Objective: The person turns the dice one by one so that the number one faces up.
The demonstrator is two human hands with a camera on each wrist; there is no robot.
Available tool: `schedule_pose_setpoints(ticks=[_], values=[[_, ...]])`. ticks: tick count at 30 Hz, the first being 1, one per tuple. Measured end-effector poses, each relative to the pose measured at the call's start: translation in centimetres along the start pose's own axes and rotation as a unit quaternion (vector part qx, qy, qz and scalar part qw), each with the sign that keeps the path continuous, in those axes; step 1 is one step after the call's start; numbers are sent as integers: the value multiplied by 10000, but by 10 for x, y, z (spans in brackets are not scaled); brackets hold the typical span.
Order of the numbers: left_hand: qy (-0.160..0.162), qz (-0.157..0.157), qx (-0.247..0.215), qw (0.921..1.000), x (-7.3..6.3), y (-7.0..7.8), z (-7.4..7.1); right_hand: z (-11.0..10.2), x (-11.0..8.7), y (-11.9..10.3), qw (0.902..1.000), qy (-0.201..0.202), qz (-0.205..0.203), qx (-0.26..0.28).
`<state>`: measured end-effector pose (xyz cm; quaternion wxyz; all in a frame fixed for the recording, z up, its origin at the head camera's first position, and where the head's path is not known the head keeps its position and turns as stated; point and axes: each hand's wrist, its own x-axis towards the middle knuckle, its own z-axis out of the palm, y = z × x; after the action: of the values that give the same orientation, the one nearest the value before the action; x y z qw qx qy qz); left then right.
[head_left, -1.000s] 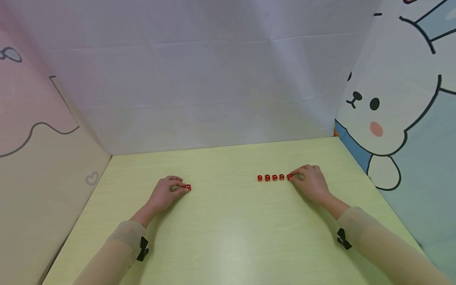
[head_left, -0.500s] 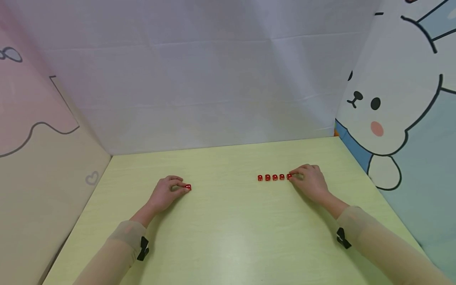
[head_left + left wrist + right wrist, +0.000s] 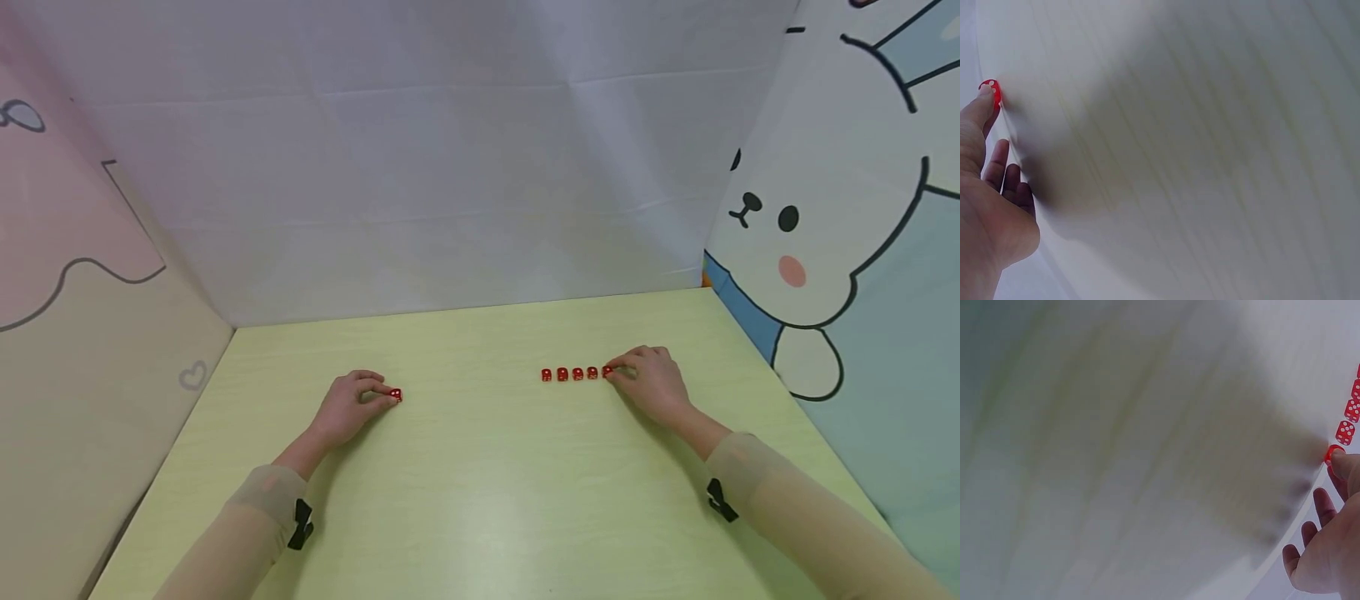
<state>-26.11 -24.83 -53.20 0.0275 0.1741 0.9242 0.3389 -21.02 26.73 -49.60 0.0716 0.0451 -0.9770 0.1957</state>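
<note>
My left hand [image 3: 347, 408] pinches a red die [image 3: 397, 395] with white pips between thumb and finger, low over the table at centre-left. In the left wrist view, the thumb covers part of that die [image 3: 991, 89]. On the right, my right hand [image 3: 652, 385] pinches another red die [image 3: 607, 372] at the right end of a short row. Several more red dice [image 3: 562, 375] make up the row, with narrow gaps between them. The right wrist view shows the pinched die [image 3: 1334, 452] half hidden by the thumb, close to its neighbour [image 3: 1345, 432].
The pale wood-grain table [image 3: 465, 467] runs back to a white cloth wall [image 3: 450, 192]. A cartoon-printed panel [image 3: 840, 250] borders the table on the right, and a beige and pink panel [image 3: 97, 358] borders it on the left.
The right hand and its die have shifted very slightly left toward the row, if at all. The left hand keeps its pinch on the die in the same place.
</note>
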Motion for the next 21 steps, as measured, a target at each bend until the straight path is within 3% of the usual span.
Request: schedule_pose_setpoints(ticks=[21], values=[[37,288,217,9993,1,25,6,-2,0,-2,10000,-13,5,-54]])
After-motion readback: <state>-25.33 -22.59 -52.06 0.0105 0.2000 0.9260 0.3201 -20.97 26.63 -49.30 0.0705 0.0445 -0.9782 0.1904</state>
